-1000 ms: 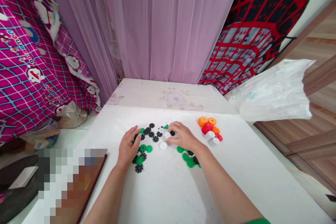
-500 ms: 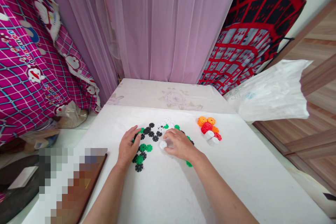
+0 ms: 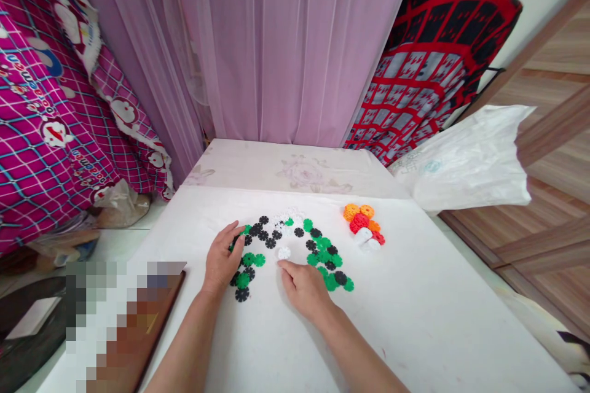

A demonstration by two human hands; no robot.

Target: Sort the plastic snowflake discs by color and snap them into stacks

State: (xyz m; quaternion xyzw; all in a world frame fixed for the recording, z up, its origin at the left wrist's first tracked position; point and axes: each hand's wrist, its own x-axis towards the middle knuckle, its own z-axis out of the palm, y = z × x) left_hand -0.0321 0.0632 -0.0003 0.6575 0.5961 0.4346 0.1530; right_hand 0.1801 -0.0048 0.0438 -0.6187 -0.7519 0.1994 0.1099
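Flat toothed plastic discs lie scattered on a white table (image 3: 415,319): green discs (image 3: 325,255), black discs (image 3: 265,235) and white discs (image 3: 289,218). My left hand (image 3: 224,261) rests palm down on the left part of the scatter, fingers stretched over a few black and green pieces. My right hand (image 3: 302,285) lies flat on the table just below a single white disc (image 3: 284,252), its fingers loosely extended and nothing seen in them. Stacks of orange, red and white discs (image 3: 363,228) stand to the right, away from both hands.
A pink sheer curtain (image 3: 286,43) hangs behind the table. A pink patterned blanket (image 3: 55,104) is piled at the left, a red and black blanket (image 3: 428,73) at the right, with a white plastic bag (image 3: 465,166) beside it. A brown board (image 3: 152,331) lies at the table's front left.
My right hand has drawn back toward me from the white discs, uncovering the green and black discs it hid. My left hand has stayed in place.
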